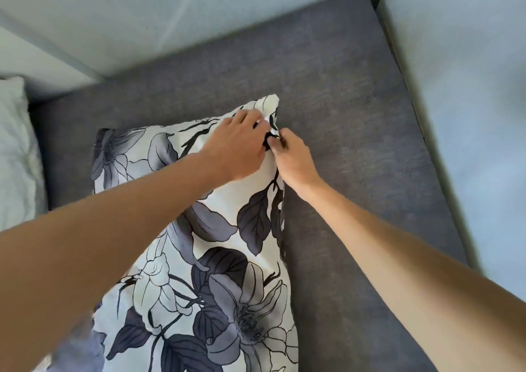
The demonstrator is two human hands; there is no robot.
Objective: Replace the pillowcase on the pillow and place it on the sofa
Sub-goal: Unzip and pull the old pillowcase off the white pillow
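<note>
Both hands, the left hand [237, 147] and right hand [293, 159], pinch the soft, floppy pillowcase [216, 258] at its side edge, a good holding spot.

A grey fabric sofa seat [355, 93] carries a pillow [216, 258] in a white case printed with grey and black flowers, lying near its middle; a pale, plain cushion [17, 155] rests at the seat's left end.
</note>
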